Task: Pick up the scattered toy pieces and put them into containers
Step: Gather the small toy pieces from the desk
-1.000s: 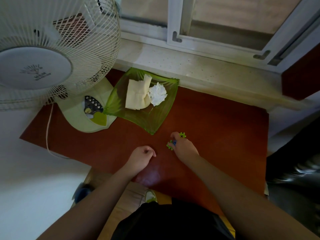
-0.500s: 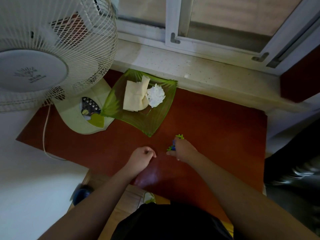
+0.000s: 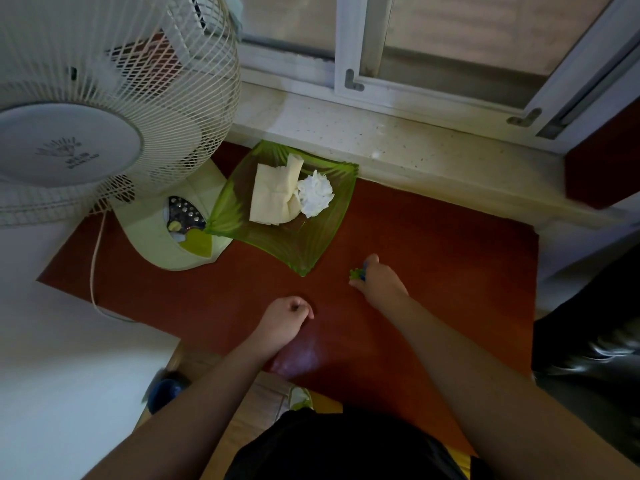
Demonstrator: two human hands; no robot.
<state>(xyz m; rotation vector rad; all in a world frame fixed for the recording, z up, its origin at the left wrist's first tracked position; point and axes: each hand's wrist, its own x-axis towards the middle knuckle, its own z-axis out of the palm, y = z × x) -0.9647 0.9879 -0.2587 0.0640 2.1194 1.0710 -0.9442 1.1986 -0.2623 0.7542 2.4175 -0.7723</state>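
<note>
Right hand (image 3: 379, 282) is closed round a small bunch of toy pieces (image 3: 356, 273); green and a bit of blue stick out at the thumb side. Count unclear, too small to tell.

Change: a second ago the green bits lay on the table (image 3: 450, 258) at the fingertips, one on each side of the hand. Now none show loose there; they're gathered in the grip and the hand is lifted slightly and shifted toward the tray. So pickup looks done for this batch, and the carry-and-drop step is next, in my read.

Left hand (image 3: 285, 322) is a loose fist, knuckles up, resting low over the table near the front edge, well apart from the right. Can't tell whether it holds anything. It hasn't moved over the last second.

Outward: green tray (image 3: 311, 247) sits just beyond and left of the right hand, its near corner close to the pieces. It already holds a folded cream paper (image 3: 273, 192) and a crumpled white tissue (image 3: 315, 195), touching each other. Near half of the tray is bare, so there's room to drop.

Fan (image 3: 104, 109) stands left of the tray, its base (image 3: 156, 237) touching the tray's left corner. Sill (image 3: 398, 133) runs behind.

No other loose pieces visible on the table.
</note>
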